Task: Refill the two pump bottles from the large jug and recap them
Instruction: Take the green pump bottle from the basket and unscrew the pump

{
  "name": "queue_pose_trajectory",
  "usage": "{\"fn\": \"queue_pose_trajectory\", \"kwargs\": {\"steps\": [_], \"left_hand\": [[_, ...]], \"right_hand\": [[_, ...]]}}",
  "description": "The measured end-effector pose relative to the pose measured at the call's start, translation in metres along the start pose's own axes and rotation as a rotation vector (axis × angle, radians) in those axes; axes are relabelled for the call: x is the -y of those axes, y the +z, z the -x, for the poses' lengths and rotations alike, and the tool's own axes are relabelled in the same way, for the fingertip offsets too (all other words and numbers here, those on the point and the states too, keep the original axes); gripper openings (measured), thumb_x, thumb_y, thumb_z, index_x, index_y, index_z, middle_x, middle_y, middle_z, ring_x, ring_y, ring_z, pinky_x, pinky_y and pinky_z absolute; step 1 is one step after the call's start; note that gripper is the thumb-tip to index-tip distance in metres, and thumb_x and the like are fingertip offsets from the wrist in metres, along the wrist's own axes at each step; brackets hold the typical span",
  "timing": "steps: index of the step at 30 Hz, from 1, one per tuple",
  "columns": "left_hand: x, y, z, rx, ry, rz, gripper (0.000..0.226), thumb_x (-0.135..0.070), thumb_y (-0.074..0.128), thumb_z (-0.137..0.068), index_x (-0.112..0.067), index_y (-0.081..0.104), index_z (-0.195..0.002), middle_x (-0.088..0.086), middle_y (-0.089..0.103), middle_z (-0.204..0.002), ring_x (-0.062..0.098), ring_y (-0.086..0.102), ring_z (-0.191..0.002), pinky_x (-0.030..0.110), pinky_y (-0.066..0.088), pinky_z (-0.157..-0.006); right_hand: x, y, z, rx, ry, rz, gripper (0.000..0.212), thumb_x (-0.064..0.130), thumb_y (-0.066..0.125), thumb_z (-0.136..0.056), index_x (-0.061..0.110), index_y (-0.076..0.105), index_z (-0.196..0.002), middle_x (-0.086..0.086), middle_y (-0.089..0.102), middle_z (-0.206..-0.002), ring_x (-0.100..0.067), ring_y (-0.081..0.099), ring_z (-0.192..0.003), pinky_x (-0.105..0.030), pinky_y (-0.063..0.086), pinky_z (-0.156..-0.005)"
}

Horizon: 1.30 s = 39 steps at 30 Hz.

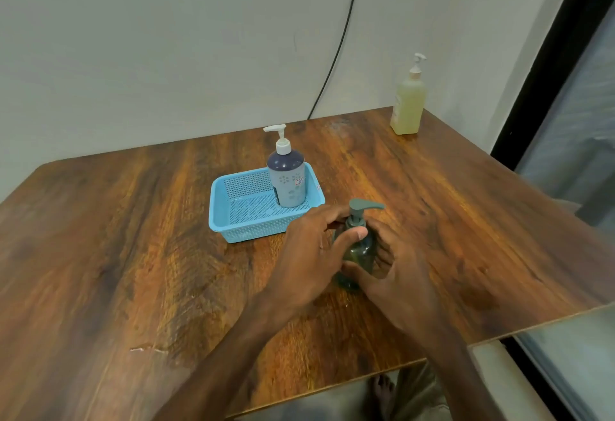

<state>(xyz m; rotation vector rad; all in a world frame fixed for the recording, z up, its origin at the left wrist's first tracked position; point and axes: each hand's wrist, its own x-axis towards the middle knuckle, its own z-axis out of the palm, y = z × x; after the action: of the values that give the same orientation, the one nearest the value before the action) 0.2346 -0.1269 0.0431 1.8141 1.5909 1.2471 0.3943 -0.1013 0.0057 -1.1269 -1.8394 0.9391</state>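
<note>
Gripping the small dark green pump bottle point(357, 251) near the desk point(133, 254) centre, the left hand point(309, 254) pinches its neck while the right hand point(396, 274) wraps its body; its pump is on. Whether it is refilled cannot be told. The blue pump bottle point(288, 177) stands capped in the blue basket point(246, 211) just behind. A yellowish pump bottle point(408, 101) sits far right; no obvious jug shows.

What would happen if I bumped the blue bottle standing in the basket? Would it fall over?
The blue bottle is tall and narrow with a long pump on top, so it could probably tip. The blue basket has low walls, which might catch its bottom but likely not hold it up. It looks like hard plastic, so it probably wouldn't break.
</note>
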Motion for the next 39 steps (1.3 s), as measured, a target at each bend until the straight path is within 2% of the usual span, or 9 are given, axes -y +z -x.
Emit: {"fn": "queue_pose_trajectory", "kwargs": {"steps": [3,10,16,19,22,26,30,34,39], "left_hand": [[-0.001,0.007,0.002,-0.06,-0.01,-0.054,0.025,-0.036,0.072,-0.096,-0.03,0.07,-0.12,-0.02,0.07,-0.111,-0.006,0.063,-0.107,0.019,0.054,-0.092],[-0.005,0.028,0.005,-0.367,0.004,-0.004,0.031,-0.036,0.092,-0.077,-0.024,0.066,-0.088,-0.019,0.069,-0.082,0.002,0.069,-0.083,0.014,0.053,-0.069],[-0.004,0.036,-0.014,-0.413,-0.099,-0.042,0.061,-0.062,0.09,-0.069,-0.023,0.044,-0.063,-0.009,0.05,-0.056,0.007,0.046,-0.052,0.035,0.047,-0.051],[-0.009,0.041,-0.019,-0.37,-0.15,-0.096,0.063,-0.078,0.082,-0.063,-0.029,0.044,-0.068,-0.013,0.052,-0.061,0.002,0.047,-0.056,0.029,0.046,-0.055],[-0.009,0.043,-0.018,-0.34,-0.162,-0.06,0.065,-0.083,0.081,-0.057,-0.034,0.055,-0.091,-0.016,0.062,-0.079,-0.001,0.061,-0.075,0.031,0.057,-0.071],[0.0,0.037,-0.005,-0.19,-0.113,0.025,0.078,-0.071,0.085,-0.066,-0.038,0.05,-0.128,-0.021,0.059,-0.121,0.002,0.058,-0.117,0.034,0.054,-0.099],[0.01,0.026,0.012,0.011,-0.099,0.157,0.07,-0.052,0.073,-0.088,-0.032,0.044,-0.149,-0.016,0.052,-0.148,0.0,0.048,-0.138,0.039,0.046,-0.116],[0.009,0.02,0.015,0.002,-0.032,0.279,0.039,-0.011,0.058,-0.103,-0.017,0.056,-0.142,-0.005,0.068,-0.135,0.005,0.061,-0.129,0.034,0.051,-0.108],[0.007,0.016,0.009,-0.108,-0.074,0.252,0.034,-0.009,0.074,-0.095,-0.014,0.071,-0.128,-0.011,0.076,-0.116,0.002,0.07,-0.111,0.022,0.056,-0.094]], "right_hand": [[-0.002,0.0,0.0,0.004,-0.003,-0.009,0.079,0.031,0.084,-0.079,0.028,0.045,-0.149,0.016,0.057,-0.142,-0.001,0.056,-0.126,-0.032,0.053,-0.104],[0.004,0.0,0.005,-0.01,0.002,-0.085,0.067,0.015,0.084,-0.079,0.024,0.056,-0.139,0.017,0.067,-0.126,0.002,0.064,-0.114,-0.03,0.057,-0.095],[0.004,0.001,0.005,0.003,0.044,-0.113,0.064,0.014,0.085,-0.079,0.023,0.055,-0.135,0.017,0.068,-0.121,0.003,0.066,-0.109,-0.022,0.057,-0.09],[0.004,0.001,0.005,0.005,0.069,-0.125,0.062,0.012,0.085,-0.077,0.02,0.056,-0.131,0.015,0.07,-0.115,0.001,0.068,-0.104,-0.024,0.059,-0.086],[0.001,0.0,0.004,0.009,0.079,-0.109,0.055,0.009,0.085,-0.077,0.021,0.059,-0.124,0.018,0.071,-0.107,0.003,0.069,-0.099,-0.015,0.056,-0.078],[0.004,0.0,0.004,0.023,0.059,-0.137,0.069,0.016,0.085,-0.077,0.027,0.055,-0.138,0.017,0.068,-0.124,0.003,0.064,-0.112,-0.021,0.056,-0.092],[0.008,-0.002,0.003,0.004,-0.002,-0.126,0.062,0.007,0.082,-0.08,0.042,0.058,-0.124,0.025,0.07,-0.116,0.003,0.066,-0.108,-0.021,0.056,-0.09],[0.002,0.001,0.001,0.003,0.018,-0.155,0.072,0.005,0.083,-0.079,0.038,0.05,-0.134,0.021,0.067,-0.123,0.004,0.065,-0.111,-0.024,0.055,-0.095],[0.0,0.003,0.001,0.002,0.021,-0.148,0.08,0.014,0.085,-0.078,0.023,0.047,-0.148,0.011,0.062,-0.136,-0.001,0.061,-0.121,-0.032,0.053,-0.103]]}}
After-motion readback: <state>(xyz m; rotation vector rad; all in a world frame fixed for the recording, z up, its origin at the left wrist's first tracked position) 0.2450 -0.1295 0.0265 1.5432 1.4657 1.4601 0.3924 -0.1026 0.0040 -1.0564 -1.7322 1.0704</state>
